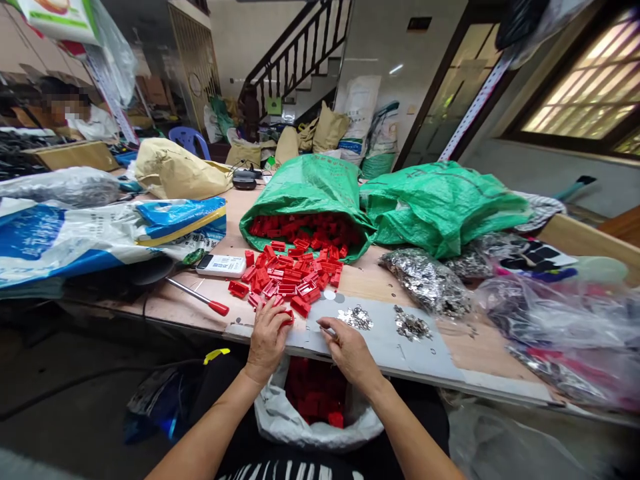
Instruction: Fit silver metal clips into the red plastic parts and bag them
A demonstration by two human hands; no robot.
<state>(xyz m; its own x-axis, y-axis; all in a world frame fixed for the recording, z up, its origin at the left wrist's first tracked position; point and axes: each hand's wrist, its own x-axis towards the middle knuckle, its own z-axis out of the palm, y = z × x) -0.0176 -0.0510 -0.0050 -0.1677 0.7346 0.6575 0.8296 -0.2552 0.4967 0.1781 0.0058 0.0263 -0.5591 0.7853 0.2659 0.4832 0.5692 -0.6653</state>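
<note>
My left hand (267,337) rests at the table's front edge, fingers closed round a small red plastic part (289,317) at the near side of a heap of red parts (287,277). My right hand (347,350) lies on a grey card sheet (380,337), fingers pinched on a small thin metal piece (327,330). Just beyond it lie two little piles of silvery metal pieces (356,317). Between my arms, below the table edge, a white bag (300,423) holds more red parts.
A green sack (310,187) spills red parts onto the table; a second green sack (440,200) lies to its right. Clear bags of metal pieces (425,280) are at right, a red-handled tool (200,299) and white remote (221,265) at left. A person sits far left.
</note>
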